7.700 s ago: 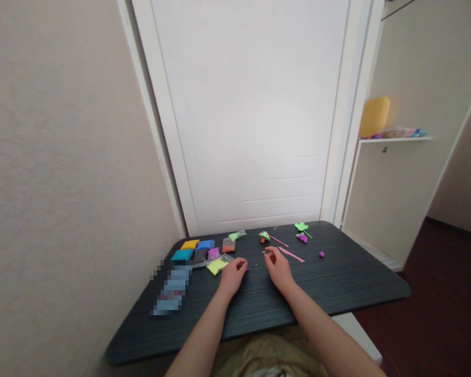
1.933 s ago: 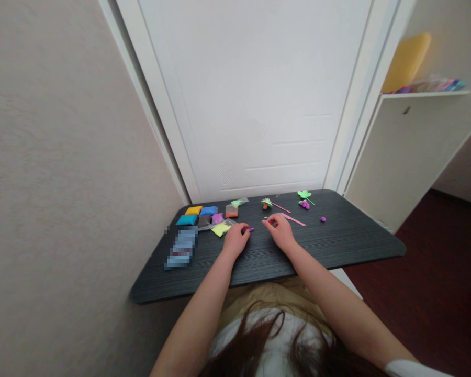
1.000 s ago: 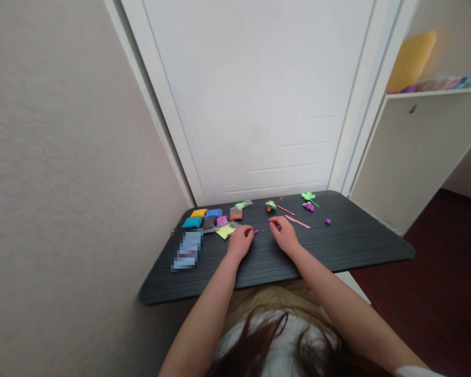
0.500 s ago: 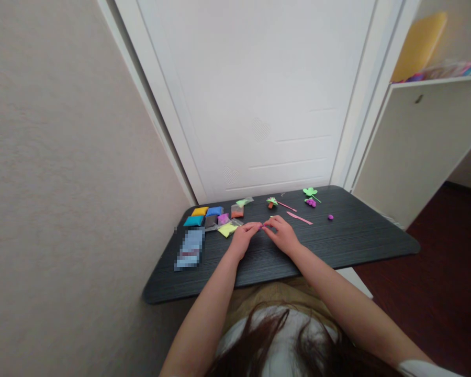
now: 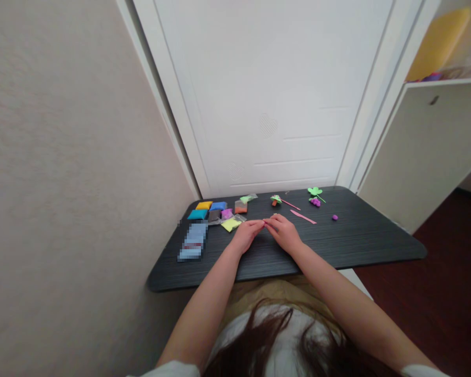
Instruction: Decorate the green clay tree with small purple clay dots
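Observation:
The fingertips of my left hand (image 5: 246, 236) and my right hand (image 5: 286, 234) meet over the middle of the dark table (image 5: 337, 243). Both are closed in a pinch on a small piece of purple clay, now almost wholly hidden by the fingers. To the right of my right hand lies a pink plastic knife (image 5: 303, 216). Farther right sits a small purple clay ball (image 5: 335, 217). Behind it are a bunch of purple clay balls (image 5: 316, 202) and a green clay leaf shape (image 5: 314, 191). A yellow clay packet (image 5: 231, 225) lies just beyond my left hand.
A mushroom-like clay figure (image 5: 275, 200) and a thin pink tool (image 5: 290, 204) are at the back. Several clay packets, among them a teal one (image 5: 197, 214) and a blue one (image 5: 219, 206), fill the back left. A blurred blue packet (image 5: 193, 241) lies in front of them.
The view has shifted slightly, so the table appears a little to the right. My hands stay together at the fingertips, and the purple clay, visible between them before, is now mostly covered.

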